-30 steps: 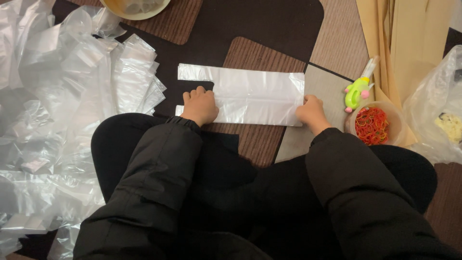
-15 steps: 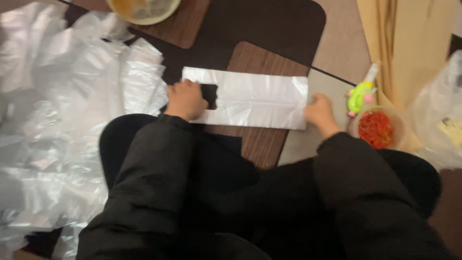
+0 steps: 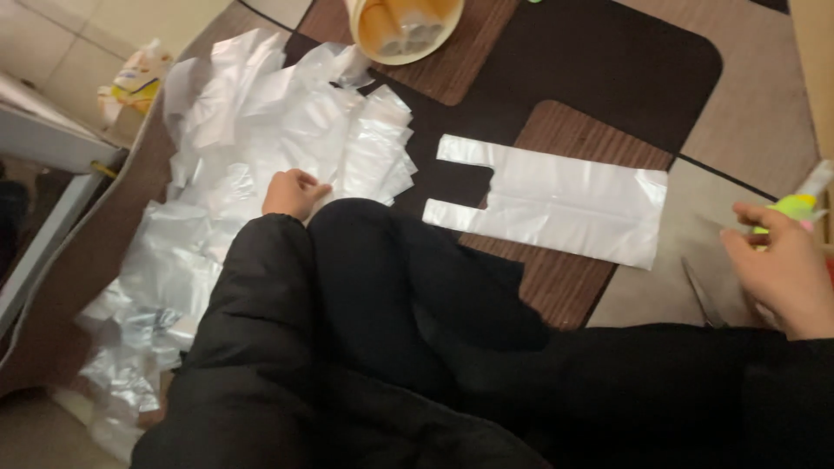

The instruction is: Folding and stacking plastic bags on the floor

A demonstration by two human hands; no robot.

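Observation:
A flat clear plastic carrier bag [image 3: 565, 204] lies spread on the brown mat [image 3: 556, 287] in front of my knees, with no hand on it. My left hand [image 3: 292, 193] is at the left on a heap of crumpled clear bags [image 3: 261, 130], fingers curled onto the top one. My right hand [image 3: 782, 269] is at the right edge, fingers loosely apart, its fingertips right beside a yellow-green plastic tool [image 3: 799, 207]. My black sleeves and trousers fill the lower part of the view.
A tan bucket [image 3: 404, 26] holding rolls stands at the top on a brown mat. A thin dark blade, perhaps scissors [image 3: 702, 293], lies near my right hand. A white furniture edge [image 3: 52, 139] and a small packet [image 3: 139, 74] are at the far left.
Both hands have left the flat bag. My left hand moved left onto the heap of bags and my right hand moved right toward the yellow-green tool. The view shifted left.

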